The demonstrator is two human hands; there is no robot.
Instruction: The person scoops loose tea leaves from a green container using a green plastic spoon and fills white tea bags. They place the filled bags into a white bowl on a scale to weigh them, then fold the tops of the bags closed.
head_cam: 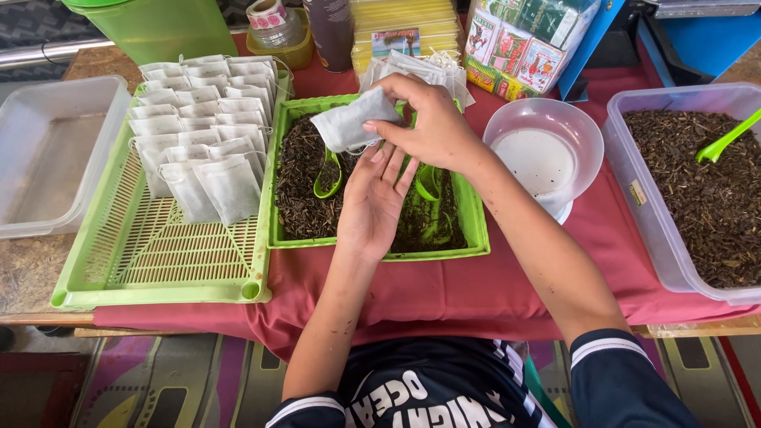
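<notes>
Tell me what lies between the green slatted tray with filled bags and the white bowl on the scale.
In the head view, a green tray of loose tea lies between the slatted tray and the white bowl; both hands work above it.

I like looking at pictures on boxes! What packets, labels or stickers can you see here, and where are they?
Colourful packets: back right, green, red and white, with pictures.
Yellow stack: back middle, flat yellow packs with a picture label.
Tape roll: back, printed, on a jar.
Small sticker: on the clear tub, right.
</notes>
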